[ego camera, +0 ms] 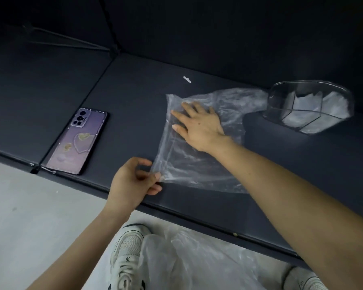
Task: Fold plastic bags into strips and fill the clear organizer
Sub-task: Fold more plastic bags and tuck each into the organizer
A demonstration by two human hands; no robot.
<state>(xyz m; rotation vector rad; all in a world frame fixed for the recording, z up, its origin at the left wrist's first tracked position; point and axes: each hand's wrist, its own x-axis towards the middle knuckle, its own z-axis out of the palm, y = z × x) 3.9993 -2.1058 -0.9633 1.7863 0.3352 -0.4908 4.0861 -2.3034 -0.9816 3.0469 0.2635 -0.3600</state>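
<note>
Dark matte walls [218, 28] all round the back, dim, meeting at a seamed corner upper left. Below them, a broad dark padded surface [291, 185], split by a seam on the left into two panels, its near edge slanting across the view. In front of that edge, a pale grey floor [29, 216]. Down by the feet, a loose heap of clear bags [187, 260], crumpled and cloudy, partly over a white shoe [127, 258].

On the middle of the surface, the plastic bag [197, 162] — clear, thin, wrinkled, spread nearly flat, left edge straight with a narrow fold line along it, far end bunched toward the right. Farther right and back, the clear organizer [308, 105], upright, rounded, split by clear dividers, white folded plastic packed into its compartments; touching the bag's far end or just beside it — cannot tell which. At the left, a purple phone [78, 141] lying back up near the seam, well apart from the bag.

Flat on the bag's far half, the right hand [199, 124], fingers straight and spread, pressing down. At the near left corner, the left hand [134, 178], thumb and fingertips pinching the bag's edge. Farther back, alone, a small white scrap [187, 79].
</note>
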